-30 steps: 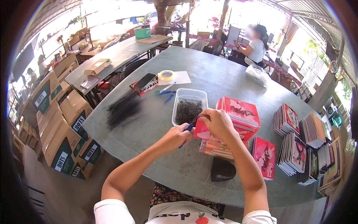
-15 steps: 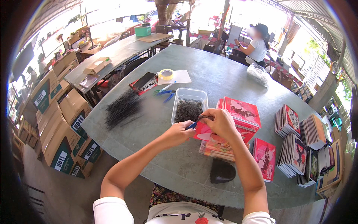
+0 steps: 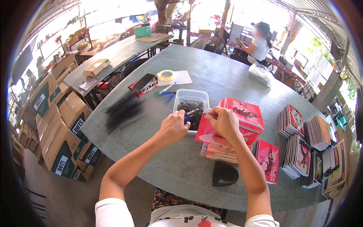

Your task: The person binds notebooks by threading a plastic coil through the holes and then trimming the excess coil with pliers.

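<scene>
So the left hand (image 3: 174,126) is wrapped around a small blue-handled pair of pliers (image 3: 190,115), fingers closed on the handles, tips pointing right toward the spiral edge of the red-covered spiral-bound notebook (image 3: 223,126). The right hand (image 3: 225,122) is clamped on that notebook's top edge, fingers curled over the black wire binding, holding it propped up on the stack of similar red notebooks (image 3: 221,149). The binding's long axis runs left-to-right and a bit away from the person, and its near end sits right between the two hands, just beside the plier tips. Behind them is a clear plastic tub of black coils (image 3: 192,104), all on the grey-green round table (image 3: 181,166).
</scene>
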`<state>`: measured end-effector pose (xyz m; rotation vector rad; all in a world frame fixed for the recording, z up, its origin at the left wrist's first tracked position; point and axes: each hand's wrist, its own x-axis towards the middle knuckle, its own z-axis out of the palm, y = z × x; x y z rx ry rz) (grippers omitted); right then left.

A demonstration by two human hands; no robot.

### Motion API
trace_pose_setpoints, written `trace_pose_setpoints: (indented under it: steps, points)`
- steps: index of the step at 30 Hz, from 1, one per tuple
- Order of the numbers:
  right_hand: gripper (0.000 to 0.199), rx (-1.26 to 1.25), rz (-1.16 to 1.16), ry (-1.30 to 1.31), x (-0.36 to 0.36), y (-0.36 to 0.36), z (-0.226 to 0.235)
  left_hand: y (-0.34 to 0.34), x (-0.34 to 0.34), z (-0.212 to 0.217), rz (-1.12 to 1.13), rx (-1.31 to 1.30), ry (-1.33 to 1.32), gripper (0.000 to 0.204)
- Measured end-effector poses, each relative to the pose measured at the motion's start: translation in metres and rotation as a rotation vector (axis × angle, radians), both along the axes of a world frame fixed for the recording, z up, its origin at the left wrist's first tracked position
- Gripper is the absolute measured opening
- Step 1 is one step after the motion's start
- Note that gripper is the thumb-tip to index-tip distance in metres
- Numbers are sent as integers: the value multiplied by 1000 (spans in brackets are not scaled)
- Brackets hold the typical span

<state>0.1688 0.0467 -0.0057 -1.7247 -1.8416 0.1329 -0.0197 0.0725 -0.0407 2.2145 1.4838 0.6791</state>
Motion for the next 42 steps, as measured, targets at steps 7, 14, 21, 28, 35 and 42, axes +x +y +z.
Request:
trace_pose_setpoints:
  steps: [7, 14, 21, 28, 35, 42]
  points:
    - [22, 26, -43, -55, -5, 4, -5, 2, -5, 21, -307, -1111, -707, 32]
    - [22, 73, -16, -64, -16, -2, -8, -8, -3, 21, -116, -1139, -763, 29]
    - [15, 101, 19, -182, 9, -43, -4, -18, -21, -2, -446, -273, -200, 45]
    - [24, 148, -390, -86, 133, -116, 46, -45, -66, -98, -178, 251, 398, 48]
    - [36, 107, -688, -312, 193, -149, 16, -9, -114, -75, 72, 227, 249, 45]
    - [45, -129, -635, -90, 174, -138, -129, 21, -209, -103, 497, 215, 356, 35]
